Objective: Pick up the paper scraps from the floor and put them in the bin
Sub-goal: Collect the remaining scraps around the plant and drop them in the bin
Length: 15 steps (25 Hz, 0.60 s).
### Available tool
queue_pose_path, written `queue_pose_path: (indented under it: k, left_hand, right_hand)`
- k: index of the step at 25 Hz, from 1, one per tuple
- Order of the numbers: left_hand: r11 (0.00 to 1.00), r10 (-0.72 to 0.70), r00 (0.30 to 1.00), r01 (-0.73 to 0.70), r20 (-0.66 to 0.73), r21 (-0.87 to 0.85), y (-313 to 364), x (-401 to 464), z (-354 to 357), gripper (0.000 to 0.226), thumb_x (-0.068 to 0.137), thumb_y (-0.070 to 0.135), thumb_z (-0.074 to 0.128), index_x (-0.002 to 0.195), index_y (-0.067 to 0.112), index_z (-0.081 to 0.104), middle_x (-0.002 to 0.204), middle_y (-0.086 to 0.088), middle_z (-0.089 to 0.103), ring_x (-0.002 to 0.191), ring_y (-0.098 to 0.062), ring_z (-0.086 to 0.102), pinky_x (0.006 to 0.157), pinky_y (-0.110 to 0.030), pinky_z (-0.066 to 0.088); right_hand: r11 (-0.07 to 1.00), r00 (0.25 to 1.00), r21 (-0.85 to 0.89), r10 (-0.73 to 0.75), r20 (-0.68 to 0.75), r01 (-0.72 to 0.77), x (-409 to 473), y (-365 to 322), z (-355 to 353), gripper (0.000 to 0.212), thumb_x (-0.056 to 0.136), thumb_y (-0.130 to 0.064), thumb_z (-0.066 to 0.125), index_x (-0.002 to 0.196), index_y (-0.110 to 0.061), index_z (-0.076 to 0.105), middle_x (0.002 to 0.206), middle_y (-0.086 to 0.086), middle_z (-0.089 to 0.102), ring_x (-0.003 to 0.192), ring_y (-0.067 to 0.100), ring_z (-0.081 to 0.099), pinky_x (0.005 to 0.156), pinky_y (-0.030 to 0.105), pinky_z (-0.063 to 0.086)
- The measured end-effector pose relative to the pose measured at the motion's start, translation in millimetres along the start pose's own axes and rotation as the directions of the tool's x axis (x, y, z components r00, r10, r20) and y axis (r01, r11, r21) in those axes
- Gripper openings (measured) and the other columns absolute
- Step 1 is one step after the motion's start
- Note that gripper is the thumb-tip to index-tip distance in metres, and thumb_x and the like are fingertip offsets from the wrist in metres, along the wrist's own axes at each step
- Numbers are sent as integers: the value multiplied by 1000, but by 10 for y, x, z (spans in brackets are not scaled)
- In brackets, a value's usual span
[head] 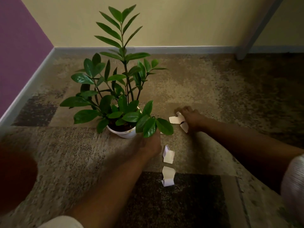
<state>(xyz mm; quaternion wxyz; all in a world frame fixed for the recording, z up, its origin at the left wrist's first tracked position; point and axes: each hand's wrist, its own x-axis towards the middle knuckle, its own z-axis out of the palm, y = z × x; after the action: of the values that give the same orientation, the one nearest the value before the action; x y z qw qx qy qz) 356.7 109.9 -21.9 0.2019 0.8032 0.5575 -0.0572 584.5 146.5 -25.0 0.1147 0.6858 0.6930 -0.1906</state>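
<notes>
Several white paper scraps lie on the patterned carpet. My right hand [192,119] is down on the floor to the right of the plant pot, its fingers curled over a cluster of scraps [176,120] that stick out from under the palm. My left hand [152,143] is blurred and rests by the pot's near right side; leaves hide its fingers, so what it holds cannot be seen. Two more scraps lie apart just right of my left wrist, one nearer the pot [168,155] and one closer to me [167,176]. A dark red rounded object [15,180] at the left edge may be the bin.
A green leafy plant in a white pot [122,133] stands on the carpet directly left of the scraps, its leaves overhanging my left hand. A grey furniture leg [243,51] stands at the back right by the skirting board. Walls close off the left and back.
</notes>
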Motion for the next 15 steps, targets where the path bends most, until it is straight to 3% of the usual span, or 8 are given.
queue_pose_path:
  k: [3, 5, 7, 10, 12, 15]
  left_hand:
    - [988, -8, 1000, 11, 19, -153, -33, 26, 38, 58, 96, 17, 50, 149, 17, 29, 153, -12, 33, 139, -29, 33, 110, -37, 30]
    - [992, 46, 996, -37, 75, -119, -34, 86, 53, 72, 94, 17, 55, 153, 14, 14, 160, -12, 16, 146, -29, 18, 116, -34, 19]
    - [991, 91, 991, -80, 98, -106, -45, 86, 99, 82, 91, 20, 62, 154, 10, 10, 160, -15, 13, 148, -31, 15, 118, -35, 15]
    - [978, 121, 989, -104, 84, -182, -41, 89, 161, 74, 85, 27, 68, 147, 12, 30, 148, -15, 39, 136, -32, 38, 111, -42, 34]
    - [952, 113, 992, -94, 50, -290, 27, 72, 152, 60, 84, 30, 67, 137, 14, 43, 136, -12, 52, 125, -30, 50, 102, -44, 43]
    - [955, 82, 996, -72, 24, -289, 79, 6, 147, 39, 84, 32, 64, 117, 13, 56, 117, -12, 60, 108, -31, 58, 87, -42, 49]
  right_hand:
    - [997, 997, -52, -48, 60, 51, -17, -207, 61, 82, 83, -29, 68, 148, -36, 19, 154, 13, 14, 133, 43, 28, 103, 50, 40]
    - [995, 996, -72, -64, 67, 69, -51, -294, 99, 78, 81, -25, 69, 146, -32, 27, 148, 15, 24, 129, 41, 35, 101, 49, 44]
    - [994, 994, -25, -106, 22, 107, -144, -411, 138, 62, 80, -23, 67, 137, -24, 43, 136, 17, 38, 119, 38, 45, 97, 45, 47]
    - [981, 980, 10, -195, -37, 195, -304, -569, 236, 31, 84, -24, 60, 113, -18, 57, 118, 16, 50, 106, 35, 55, 88, 40, 50]
    - [967, 967, 36, -249, -56, 251, -410, -662, 309, 26, 86, -25, 58, 111, -18, 58, 116, 14, 55, 102, 33, 58, 86, 40, 51]
    - [960, 960, 41, -275, -60, 277, -484, -757, 370, 23, 88, -20, 56, 111, -17, 60, 113, 12, 58, 102, 30, 60, 85, 39, 52]
